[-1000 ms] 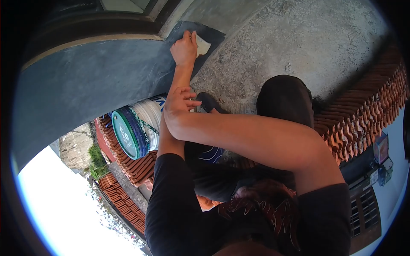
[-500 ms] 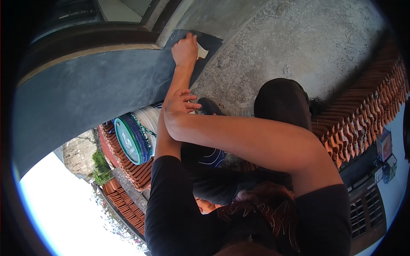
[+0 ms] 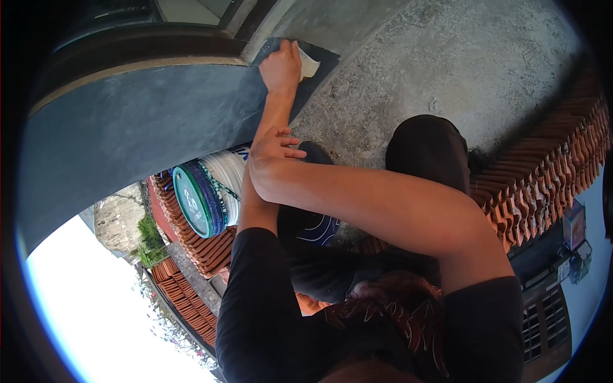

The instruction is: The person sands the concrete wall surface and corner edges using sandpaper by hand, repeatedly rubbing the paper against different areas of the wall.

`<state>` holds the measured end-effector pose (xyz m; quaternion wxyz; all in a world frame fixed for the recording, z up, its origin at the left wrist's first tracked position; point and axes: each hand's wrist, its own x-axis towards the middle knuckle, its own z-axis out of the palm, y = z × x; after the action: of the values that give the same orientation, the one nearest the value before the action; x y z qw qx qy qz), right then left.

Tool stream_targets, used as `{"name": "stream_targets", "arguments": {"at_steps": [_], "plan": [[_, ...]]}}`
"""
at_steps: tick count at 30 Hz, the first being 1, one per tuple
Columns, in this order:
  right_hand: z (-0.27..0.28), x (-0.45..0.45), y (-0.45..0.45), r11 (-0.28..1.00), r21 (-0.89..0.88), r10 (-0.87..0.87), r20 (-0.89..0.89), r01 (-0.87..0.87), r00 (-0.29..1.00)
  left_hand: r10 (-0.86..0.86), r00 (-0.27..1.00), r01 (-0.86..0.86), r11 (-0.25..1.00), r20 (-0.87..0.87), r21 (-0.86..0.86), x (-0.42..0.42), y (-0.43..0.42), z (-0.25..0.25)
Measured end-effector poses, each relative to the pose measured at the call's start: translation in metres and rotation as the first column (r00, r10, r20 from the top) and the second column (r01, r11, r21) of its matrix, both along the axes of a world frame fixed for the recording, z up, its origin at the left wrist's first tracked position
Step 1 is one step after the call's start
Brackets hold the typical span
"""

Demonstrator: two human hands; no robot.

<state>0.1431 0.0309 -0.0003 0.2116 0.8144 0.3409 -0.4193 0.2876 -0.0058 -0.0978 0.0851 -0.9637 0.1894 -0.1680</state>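
Observation:
My left hand is pressed to a dark grey patch of wall just beside the window frame's corner. Its fingers are closed on a flat, cream-coloured piece that sticks out past the fingers; I cannot make out its exact kind. Across my body reaches my right arm, and my right hand lies on the left forearm with its fingers apart, holding nothing. Close to the left forearm is a white bucket with a green lid.
A dark window frame edges the grey painted wall. Rough concrete spreads at the upper right. Clay roof tiles run along the right, and more tiles lie lower left. My bent knee is beside the concrete.
The left hand and the cream-coloured piece have slid slightly upward along the wall patch. My right hand still rests on the left forearm. The whole view has shifted a little.

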Motion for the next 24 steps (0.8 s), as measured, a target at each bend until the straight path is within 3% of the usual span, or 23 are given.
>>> {"name": "stream_targets", "arguments": {"at_steps": [1,3,4,6,7,9,12,13,16,19,22,24], "plan": [[-0.021,-0.007,0.037,0.928,-0.196,-0.28,0.2,0.318,0.939,-0.005,1.0,0.005,1.0,-0.016,0.02,0.002,0.0,-0.01],[-0.02,-0.018,0.048,0.866,-0.215,-0.379,0.307,0.451,0.873,0.002,0.999,-0.002,1.0,-0.044,0.017,0.005,0.005,-0.018],[0.004,-0.016,0.007,0.959,-0.101,-0.24,0.197,0.263,0.951,-0.001,0.998,0.001,1.0,-0.064,-0.002,0.006,0.008,-0.02],[0.018,-0.012,-0.009,0.991,0.085,-0.112,0.051,0.108,0.992,-0.007,1.0,0.008,0.996,0.008,-0.087,0.0,0.017,-0.007],[0.009,-0.01,0.0,0.979,0.134,-0.153,0.001,0.152,0.988,0.013,0.999,-0.006,0.991,0.051,-0.131,-0.006,0.018,0.003],[0.058,-0.012,-0.074,0.888,0.454,0.095,-0.043,-0.065,0.995,0.07,0.992,-0.047,0.976,0.1,-0.212,-0.018,0.023,0.024],[0.04,-0.009,-0.065,0.791,0.568,-0.164,-0.158,0.225,0.974,0.064,0.993,-0.081,0.98,-0.098,-0.183,-0.047,0.05,0.066],[0.046,-0.015,-0.092,0.606,0.782,-0.17,-0.049,0.143,0.984,0.13,0.972,-0.158,0.978,-0.195,-0.134,-0.065,0.055,0.086],[0.066,-0.014,-0.115,0.594,0.789,-0.282,0.022,0.156,0.959,0.166,0.896,-0.283,0.928,-0.411,-0.241,-0.105,0.096,0.113],[0.063,-0.014,-0.121,0.569,0.814,-0.272,0.051,0.118,0.961,0.093,0.815,-0.412,0.787,-0.572,-0.459,-0.143,0.128,0.128],[0.061,-0.03,-0.111,0.532,0.839,-0.349,0.097,0.112,0.932,0.067,0.79,-0.505,0.633,-0.609,-0.586,-0.171,0.133,0.138],[0.066,-0.035,-0.103,0.635,0.766,-0.261,0.088,0.103,0.961,-0.012,0.788,-0.514,0.537,-0.615,-0.669,-0.18,0.131,0.141]]}}
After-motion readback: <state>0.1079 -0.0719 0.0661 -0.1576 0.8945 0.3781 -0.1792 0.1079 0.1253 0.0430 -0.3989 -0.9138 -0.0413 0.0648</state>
